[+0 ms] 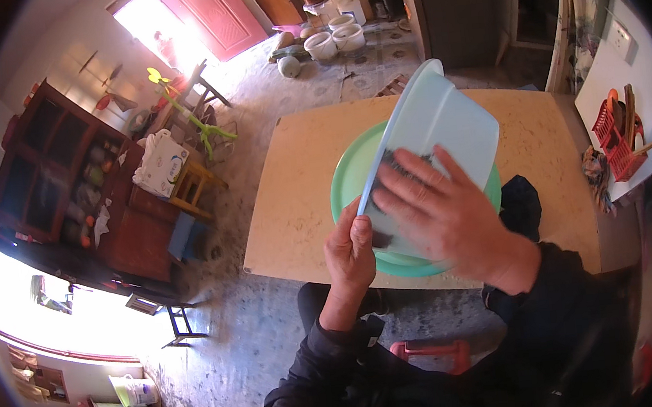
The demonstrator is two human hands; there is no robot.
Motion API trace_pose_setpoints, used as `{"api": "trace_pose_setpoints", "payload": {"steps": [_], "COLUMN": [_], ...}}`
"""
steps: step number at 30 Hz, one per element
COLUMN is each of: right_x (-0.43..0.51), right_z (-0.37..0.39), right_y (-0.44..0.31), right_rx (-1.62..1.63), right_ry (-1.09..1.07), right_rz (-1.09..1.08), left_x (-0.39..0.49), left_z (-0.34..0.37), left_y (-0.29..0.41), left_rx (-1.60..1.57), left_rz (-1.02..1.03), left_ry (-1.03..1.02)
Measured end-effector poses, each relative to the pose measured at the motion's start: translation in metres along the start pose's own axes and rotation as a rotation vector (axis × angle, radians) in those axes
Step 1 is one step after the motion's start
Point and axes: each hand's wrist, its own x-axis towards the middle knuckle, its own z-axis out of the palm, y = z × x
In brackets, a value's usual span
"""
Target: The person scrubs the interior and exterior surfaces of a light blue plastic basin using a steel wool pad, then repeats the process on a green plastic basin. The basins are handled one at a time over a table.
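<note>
My left hand (352, 250) grips the rim of a light blue plastic basin (437, 104), which is tipped on its side. Against the basin's outer wall or underside rests my right hand (429, 205), slightly blurred, its fingers spread. Dark matter shows around its fingertips; whether it lies on the wall or shows through it I cannot tell. Beneath the tilted basin stands a green plastic basin (351, 163) on the wooden table. The blue basin hides much of the green one's inside.
The table (291, 177) bears a dark cloth or bag (521, 208) right of the basins. A red plastic stool (435, 355) stands below the near edge. Red utensil baskets (614, 140) are at the right, a carton (163, 163) and dark red cabinet (57, 164) at the left.
</note>
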Motion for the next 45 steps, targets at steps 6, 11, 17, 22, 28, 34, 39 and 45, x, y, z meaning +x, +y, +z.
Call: {"api": "trace_pose_setpoints", "payload": {"steps": [6,11,17,22,28,34,39,45], "right_x": [0.007,0.009,-0.012,-0.013,-0.009,0.023,-0.008,-0.02], "right_z": [-0.004,0.007,0.005,-0.008,0.003,-0.013,0.0,0.017], "right_y": [0.035,0.114,0.085,-0.001,0.008,0.089,0.032,-0.033], "right_rx": [-0.082,0.492,0.327,-0.017,-0.013,0.63,0.018,-0.029], "right_ry": [0.016,0.2,0.207,-0.027,0.033,0.104,0.067,-0.173], "right_rz": [0.163,0.632,0.514,0.066,0.116,0.83,0.196,-0.121], "left_x": [-0.001,-0.005,-0.001,0.006,0.009,0.01,0.011,0.014], "left_z": [-0.006,0.005,0.007,0.002,-0.005,-0.002,-0.001,-0.003], "left_y": [0.001,0.02,0.023,0.011,0.006,0.01,0.01,0.006], "left_rx": [0.065,0.1,0.074,0.053,0.069,0.136,0.087,0.129], "left_rz": [-0.029,-0.026,-0.029,-0.049,-0.076,0.024,-0.036,0.069], "left_ry": [-0.015,-0.031,0.01,0.058,0.055,0.031,0.084,0.147]}}
